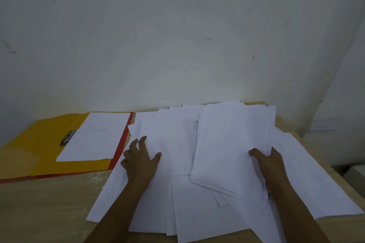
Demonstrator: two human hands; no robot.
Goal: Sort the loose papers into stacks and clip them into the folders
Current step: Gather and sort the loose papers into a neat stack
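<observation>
My left hand (141, 161) presses flat on loose papers (173, 144) at centre frame; my right hand (269, 163) grips a stack (231, 148); yellow folder (39, 144) lies open at left.

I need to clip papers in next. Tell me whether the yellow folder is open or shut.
Open. The yellow folder lies spread flat on the table, its metal clip exposed, one white sheet lying inside.

no text can be read anywhere. the sheet (94, 136) lying in the open yellow folder (39, 144) carries a faint grey line of marks near its middle, too blurred to make out as words or numbers. the loose papers (227, 144) spread over the tabletop (49, 203) show as plain white, any print on them too pale to tell.
</observation>
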